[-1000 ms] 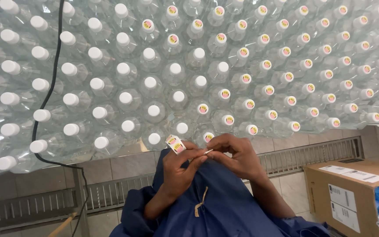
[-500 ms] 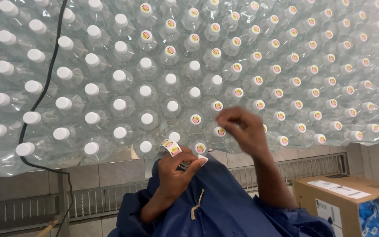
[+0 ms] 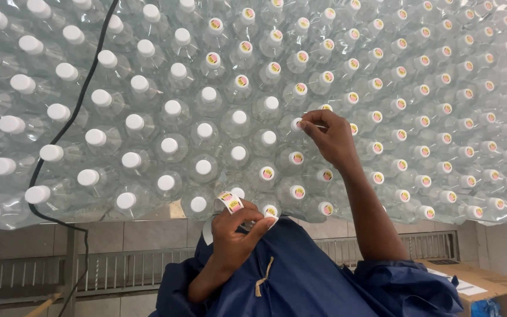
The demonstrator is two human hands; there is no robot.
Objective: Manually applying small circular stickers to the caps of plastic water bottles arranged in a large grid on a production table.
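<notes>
Nearest, low in the middle, the left hand (image 3: 234, 232) is curled shut around a strip of small round stickers (image 3: 230, 202). The strip's free end curls up and left over the thumb, just short of the closest bottles, with a blue coat (image 3: 300, 282) underneath.

Farther out and to the right, the right hand (image 3: 330, 138) is stretched over the packed bottles (image 3: 206, 100), its fingers (image 3: 309, 124) pinched together right at 1 white cap (image 3: 296, 124). Whether a sticker sits between the fingertips cannot be told; they hide it. That cap lies at the left tip of the hand, so the fingers point left and slightly away, while the forearm runs back down to the right.

The cap sits on the border between 2 zones: caps to its left are plain white, caps to its right and nearer already carry a coloured sticker. The right hand is touching it; the left is well apart, holding the supply near the body.

A black cable (image 3: 66, 126) crosses the bottles far left. A cardboard box (image 3: 470, 287) sits on the floor, near right.
</notes>
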